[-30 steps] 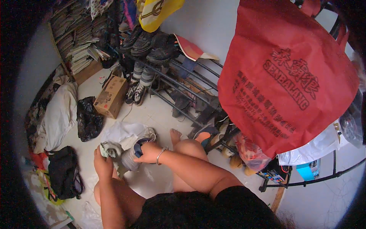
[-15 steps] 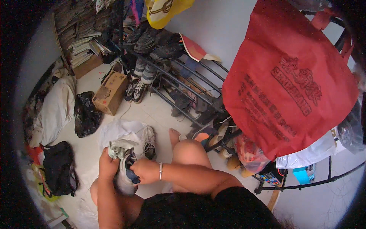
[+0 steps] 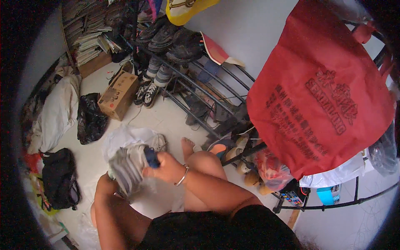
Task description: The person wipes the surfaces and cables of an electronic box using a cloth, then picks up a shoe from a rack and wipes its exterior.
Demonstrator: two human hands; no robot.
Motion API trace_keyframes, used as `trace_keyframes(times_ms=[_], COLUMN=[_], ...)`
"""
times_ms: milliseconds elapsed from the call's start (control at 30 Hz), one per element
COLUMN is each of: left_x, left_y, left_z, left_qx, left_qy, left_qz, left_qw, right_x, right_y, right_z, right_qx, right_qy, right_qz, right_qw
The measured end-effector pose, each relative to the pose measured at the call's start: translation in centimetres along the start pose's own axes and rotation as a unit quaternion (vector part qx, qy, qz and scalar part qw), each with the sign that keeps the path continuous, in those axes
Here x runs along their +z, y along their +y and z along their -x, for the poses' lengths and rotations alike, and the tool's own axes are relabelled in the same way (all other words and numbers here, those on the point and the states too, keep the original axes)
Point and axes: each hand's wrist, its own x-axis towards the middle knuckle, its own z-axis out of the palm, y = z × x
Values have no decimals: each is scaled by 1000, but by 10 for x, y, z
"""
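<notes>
A grey and white striped shoe [image 3: 128, 171], blurred by motion, is held up in front of me. My right hand [image 3: 166, 167] is closed on its right end, where a dark blue part [image 3: 152, 158] shows. At the shoe's left side my left hand [image 3: 106, 186] is closed, its fingers mostly hidden. Only a sliver of the pale cloth shows by that hand. Behind the held shoe, a second light-coloured shoe [image 3: 159, 142] stands on the floor beside a white plastic bag [image 3: 125, 138].
A black metal rack [image 3: 196, 89] with shoes on it runs along the wall. From its right part hangs a large red bag [image 3: 321, 96]. To the left on the floor are a cardboard box [image 3: 119, 95], a black plastic bag [image 3: 91, 118] and a black backpack [image 3: 60, 179].
The held shoe has turned and come up, so its striped surface now faces the view. The pale cloth in my left hand has mostly gone out of sight behind the shoe.
</notes>
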Motion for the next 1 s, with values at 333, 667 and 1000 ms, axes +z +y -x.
trace_keyframes(times_ms=[333, 667, 1000], left_x=[20, 17, 14], left_y=[26, 34, 31], left_z=[2, 7, 8], left_qx=[142, 143, 130], left_qy=[-74, -18, -45], left_qz=[85, -28, -34], left_qw=[983, 989, 990], right_x=[-2, 9, 7], right_y=[32, 26, 46], right_z=[-34, -30, -35], right_qx=[198, 208, 231], right_qy=[77, 15, 70], right_qz=[32, -3, -199], right_qw=[977, 978, 950])
